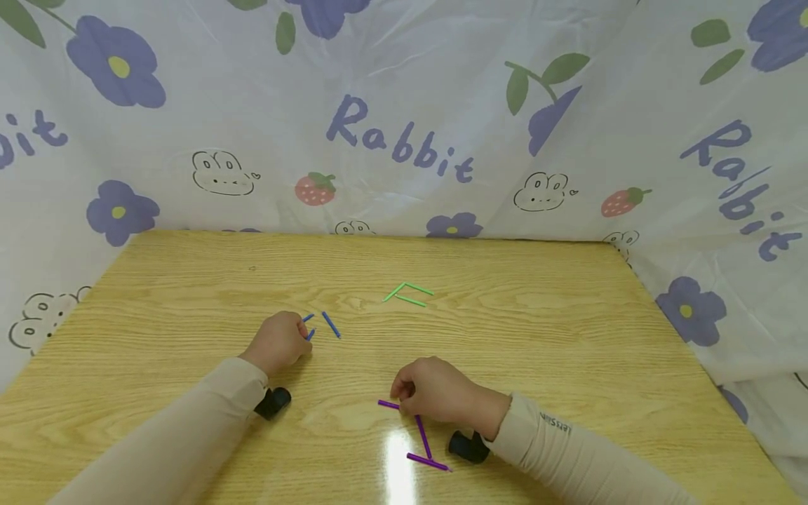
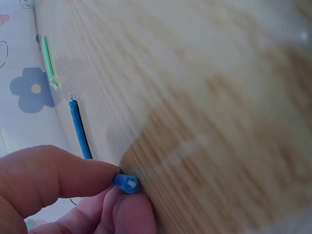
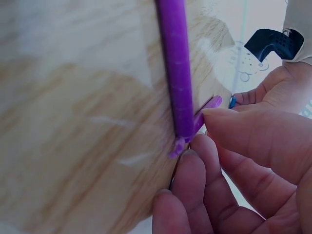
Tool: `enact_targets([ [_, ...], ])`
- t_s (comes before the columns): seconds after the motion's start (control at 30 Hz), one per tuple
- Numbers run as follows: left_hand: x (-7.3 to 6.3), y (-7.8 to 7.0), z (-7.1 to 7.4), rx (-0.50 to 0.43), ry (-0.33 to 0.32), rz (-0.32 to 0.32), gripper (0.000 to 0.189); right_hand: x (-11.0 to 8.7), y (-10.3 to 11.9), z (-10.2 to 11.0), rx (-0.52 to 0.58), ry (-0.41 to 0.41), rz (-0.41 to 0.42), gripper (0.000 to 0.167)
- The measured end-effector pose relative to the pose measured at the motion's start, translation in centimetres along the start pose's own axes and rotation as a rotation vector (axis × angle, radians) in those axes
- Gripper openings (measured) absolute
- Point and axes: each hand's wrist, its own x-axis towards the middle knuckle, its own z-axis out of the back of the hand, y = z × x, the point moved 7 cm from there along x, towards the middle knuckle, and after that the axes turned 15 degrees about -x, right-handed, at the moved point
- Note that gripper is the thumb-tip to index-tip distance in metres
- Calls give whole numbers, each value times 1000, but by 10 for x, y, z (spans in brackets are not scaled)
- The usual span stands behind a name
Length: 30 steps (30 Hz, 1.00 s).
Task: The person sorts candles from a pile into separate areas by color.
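My left hand (image 1: 278, 344) pinches a thin blue candle (image 2: 127, 183) between thumb and fingers, low over the table. A second blue candle (image 1: 331, 325) lies just right of that hand. Another short blue piece (image 1: 308, 318) shows beyond the fingertips, its rest hidden by the hand. My right hand (image 1: 438, 393) pinches a purple candle (image 1: 388, 404) lying crosswise, partly covered by the fingers. From near it another purple candle (image 3: 176, 68), its wick end (image 3: 176, 147) by my fingertips, runs toward a third purple candle (image 1: 428, 461) at the near end.
Three green candles (image 1: 412, 300) lie in an angled group farther back on the wooden table (image 1: 536, 301). A printed cloth (image 1: 404, 84) hangs behind and at the sides. A black wrist camera (image 1: 468, 447) sits beneath the right wrist, another (image 1: 274, 402) beneath the left.
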Motion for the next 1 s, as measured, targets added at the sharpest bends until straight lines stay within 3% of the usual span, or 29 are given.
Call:
enact_targets([
  [1.0, -4, 7, 6, -13, 12, 29, 10, 5, -2, 0, -24, 25, -2, 14],
])
